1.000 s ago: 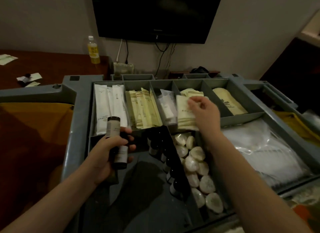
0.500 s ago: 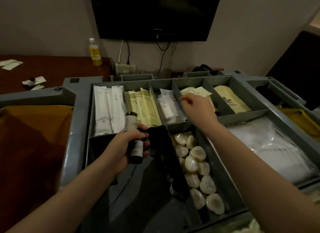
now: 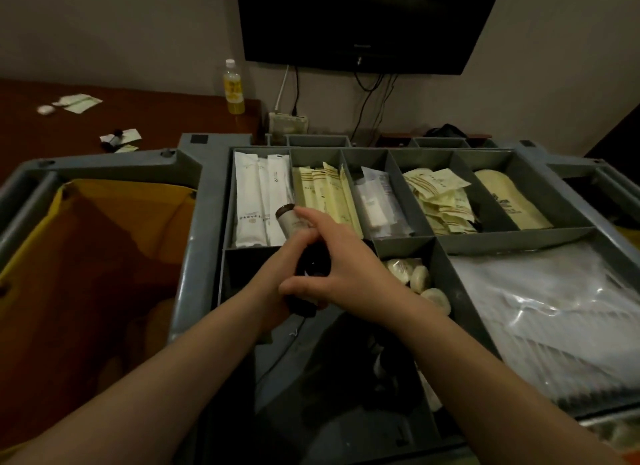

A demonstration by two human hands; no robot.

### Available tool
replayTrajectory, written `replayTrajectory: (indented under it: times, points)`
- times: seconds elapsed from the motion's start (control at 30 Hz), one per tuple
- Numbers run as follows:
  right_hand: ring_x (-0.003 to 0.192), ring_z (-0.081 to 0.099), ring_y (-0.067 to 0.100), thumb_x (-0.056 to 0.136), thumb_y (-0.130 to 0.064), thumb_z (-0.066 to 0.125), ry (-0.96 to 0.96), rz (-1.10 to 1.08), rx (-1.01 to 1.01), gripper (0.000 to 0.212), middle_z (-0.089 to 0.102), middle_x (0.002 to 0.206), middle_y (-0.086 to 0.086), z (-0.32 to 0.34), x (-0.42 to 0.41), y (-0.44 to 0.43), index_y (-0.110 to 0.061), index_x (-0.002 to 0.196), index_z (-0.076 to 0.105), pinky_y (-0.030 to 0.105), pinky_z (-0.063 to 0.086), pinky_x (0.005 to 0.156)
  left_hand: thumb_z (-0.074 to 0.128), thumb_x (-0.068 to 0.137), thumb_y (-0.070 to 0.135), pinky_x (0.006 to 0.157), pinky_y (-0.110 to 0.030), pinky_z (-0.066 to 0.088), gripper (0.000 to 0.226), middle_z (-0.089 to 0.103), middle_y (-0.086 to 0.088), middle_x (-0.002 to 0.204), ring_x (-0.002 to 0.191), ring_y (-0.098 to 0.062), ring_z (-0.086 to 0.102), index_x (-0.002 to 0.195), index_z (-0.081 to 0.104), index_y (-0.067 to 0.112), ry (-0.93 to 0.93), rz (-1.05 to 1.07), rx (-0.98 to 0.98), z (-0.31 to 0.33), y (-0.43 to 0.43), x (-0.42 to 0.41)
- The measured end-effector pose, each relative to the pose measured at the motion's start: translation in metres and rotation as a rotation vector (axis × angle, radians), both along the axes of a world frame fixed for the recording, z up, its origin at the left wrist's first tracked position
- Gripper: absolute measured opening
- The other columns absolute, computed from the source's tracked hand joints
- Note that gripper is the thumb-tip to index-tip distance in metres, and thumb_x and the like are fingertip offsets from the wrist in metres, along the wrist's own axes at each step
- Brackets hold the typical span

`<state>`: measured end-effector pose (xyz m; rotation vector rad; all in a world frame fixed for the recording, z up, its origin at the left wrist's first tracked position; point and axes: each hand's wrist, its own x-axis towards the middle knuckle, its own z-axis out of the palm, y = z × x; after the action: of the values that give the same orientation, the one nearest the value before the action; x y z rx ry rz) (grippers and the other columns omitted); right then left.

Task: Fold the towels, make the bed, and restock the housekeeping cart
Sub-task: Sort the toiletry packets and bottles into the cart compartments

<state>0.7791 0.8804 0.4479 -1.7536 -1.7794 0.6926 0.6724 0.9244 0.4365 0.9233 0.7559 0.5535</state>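
The grey housekeeping cart (image 3: 204,201) fills the view, its top tray split into compartments. My left hand (image 3: 277,274) grips small dark toiletry bottles (image 3: 294,224) above the tray's front left compartment. One bottle pokes out upward with a pale label and a dark cap. My right hand (image 3: 341,260) lies over the left, fingers curled on the same bottles. Pale yellow sachets (image 3: 441,198) lie loose in a rear compartment. Round wrapped soaps (image 3: 420,279) sit beside my right wrist.
White sleeves (image 3: 258,198) and yellow packets (image 3: 325,191) fill the rear left compartments. Clear plastic bags (image 3: 543,312) lie at the right. A yellow laundry bag (image 3: 97,256) hangs at the left. Behind stand a brown desk (image 3: 52,128), a drink bottle (image 3: 233,90) and a wall television (image 3: 363,21).
My right hand let go of the yellow sachets in the rear compartment and came back left onto the bottles. My left hand has shifted a little to the right with the bottles.
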Motion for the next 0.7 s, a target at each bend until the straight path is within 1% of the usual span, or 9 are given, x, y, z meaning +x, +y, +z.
replayTrajectory:
  times: [0.07, 0.17, 0.27, 0.3, 0.37, 0.43, 0.57, 0.63, 0.7]
  points:
    - [0.123, 0.043, 0.011, 0.072, -0.045, 0.077, -0.031, -0.011, 0.022, 0.084, 0.047, 0.135, -0.01, -0.003, -0.001, -0.002, -0.037, 0.141, 0.031, 0.041, 0.039, 0.105, 0.042, 0.094, 0.035, 0.061, -0.034, 0.05, 0.026, 0.071, -0.002, 0.084, 0.071, -0.015, 0.068, 0.097, 0.062, 0.019, -0.017, -0.003, -0.079, -0.003, 0.001, -0.001]
    - [0.106, 0.056, 0.012, 0.078, -0.024, 0.072, -0.011, -0.088, 0.128, 0.051, 0.062, 0.112, -0.01, -0.007, 0.003, -0.004, -0.029, 0.124, 0.052, 0.043, 0.046, 0.094, 0.043, 0.09, 0.044, 0.049, -0.027, 0.047, 0.032, 0.069, -0.001, 0.08, 0.059, -0.015, 0.063, 0.103, 0.06, 0.021, 0.013, -0.125, -0.081, -0.006, 0.001, -0.004]
    - [0.097, 0.06, 0.007, 0.081, -0.035, 0.066, -0.024, -0.127, 0.259, 0.032, 0.062, 0.099, -0.022, -0.006, 0.011, -0.01, -0.032, 0.113, 0.06, 0.045, 0.046, 0.093, 0.041, 0.079, 0.057, 0.049, -0.027, 0.048, 0.049, 0.069, 0.0, 0.085, 0.061, -0.014, 0.063, 0.111, 0.058, 0.024, -0.027, -0.235, -0.024, -0.005, 0.002, -0.006]
    - [0.095, 0.059, 0.001, 0.081, -0.04, 0.063, -0.037, -0.148, 0.288, 0.032, 0.059, 0.095, -0.026, -0.005, 0.013, -0.012, -0.035, 0.112, 0.059, 0.04, 0.046, 0.093, 0.038, 0.077, 0.062, 0.05, -0.027, 0.049, 0.056, 0.068, -0.003, 0.09, 0.064, -0.014, 0.063, 0.112, 0.058, 0.024, -0.023, -0.234, 0.01, -0.005, 0.003, -0.006]
    - [0.09, 0.055, -0.011, 0.082, -0.037, 0.064, 0.031, -0.277, 0.341, 0.027, 0.054, 0.089, -0.03, -0.003, 0.022, -0.018, -0.038, 0.108, 0.056, 0.017, 0.045, 0.086, 0.034, 0.078, 0.066, 0.052, -0.025, 0.049, 0.063, 0.062, -0.006, 0.09, 0.066, -0.015, 0.06, 0.111, 0.059, 0.018, -0.01, -0.148, 0.027, -0.006, 0.009, -0.008]
    - [0.086, 0.056, -0.015, 0.083, -0.026, 0.069, 0.182, -0.461, 0.401, 0.024, 0.057, 0.088, -0.027, 0.001, 0.037, -0.024, -0.037, 0.101, 0.057, 0.006, 0.044, 0.076, 0.04, 0.088, 0.057, 0.05, -0.023, 0.049, 0.052, 0.057, -0.004, 0.083, 0.062, -0.013, 0.056, 0.107, 0.058, 0.012, -0.041, 0.077, -0.058, -0.007, 0.02, -0.01]
    - [0.078, 0.062, -0.002, 0.08, -0.025, 0.073, 0.301, -0.54, 0.262, 0.011, 0.067, 0.082, -0.012, 0.002, 0.056, -0.037, -0.031, 0.086, 0.066, 0.012, 0.048, 0.069, 0.049, 0.095, 0.02, 0.049, -0.023, 0.05, 0.009, 0.053, -0.003, 0.081, 0.065, -0.013, 0.054, 0.094, 0.057, 0.015, -0.075, 0.408, -0.118, -0.009, 0.037, -0.016]
    - [0.074, 0.061, -0.001, 0.078, -0.028, 0.074, 0.264, -0.469, 0.122, 0.009, 0.067, 0.08, -0.009, 0.002, 0.053, -0.042, -0.03, 0.083, 0.067, 0.011, 0.047, 0.065, 0.042, 0.097, 0.012, 0.052, -0.024, 0.051, 0.016, 0.053, -0.004, 0.085, 0.07, -0.014, 0.054, 0.092, 0.056, 0.018, -0.038, 0.415, -0.027, -0.011, 0.038, -0.015]
    - [0.075, 0.057, 0.0, 0.077, -0.035, 0.074, 0.08, -0.414, -0.021, 0.014, 0.063, 0.082, -0.008, 0.002, 0.048, -0.045, -0.025, 0.084, 0.066, 0.012, 0.045, 0.065, 0.038, 0.098, 0.008, 0.056, -0.024, 0.053, 0.021, 0.053, -0.004, 0.089, 0.074, -0.014, 0.056, 0.095, 0.056, 0.019, 0.006, 0.395, 0.073, -0.012, 0.036, -0.013]
